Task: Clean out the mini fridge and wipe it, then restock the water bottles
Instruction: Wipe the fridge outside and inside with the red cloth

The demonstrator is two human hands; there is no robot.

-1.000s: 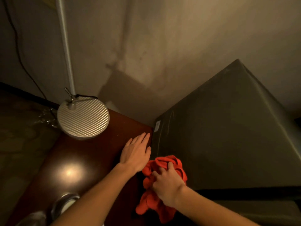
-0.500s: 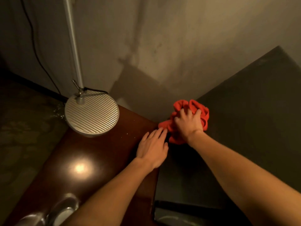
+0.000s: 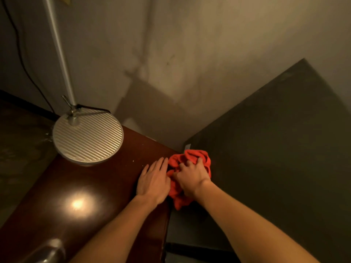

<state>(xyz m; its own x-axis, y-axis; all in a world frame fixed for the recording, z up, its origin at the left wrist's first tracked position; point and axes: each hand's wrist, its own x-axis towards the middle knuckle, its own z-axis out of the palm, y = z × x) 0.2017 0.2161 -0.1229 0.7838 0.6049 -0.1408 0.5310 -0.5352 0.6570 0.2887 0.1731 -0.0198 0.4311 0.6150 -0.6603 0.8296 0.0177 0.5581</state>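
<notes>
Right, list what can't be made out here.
Head view only:
- Fridge door and inside: below the frame, only the top and a side show.
- Water bottles: none in view.
- Shiny object bottom left: cut by the edge, blurred.
- Cloth: partly under the right hand.
- Lamp head: cut off above.

The right hand (image 3: 190, 175) has moved with the red cloth (image 3: 187, 168) across the dark top of the mini fridge (image 3: 275, 152). A second ago it held the bunched cloth at the fridge's near left edge, part of the cloth hanging down over the side. Half a second ago it had pushed the cloth away toward the wall, to the far left corner of the top, arm stretched out. Now it has drawn the cloth back part of the way along that left edge, so hand and cloth lie just beside the left hand (image 3: 153, 180), the cloth touching it.
</notes>
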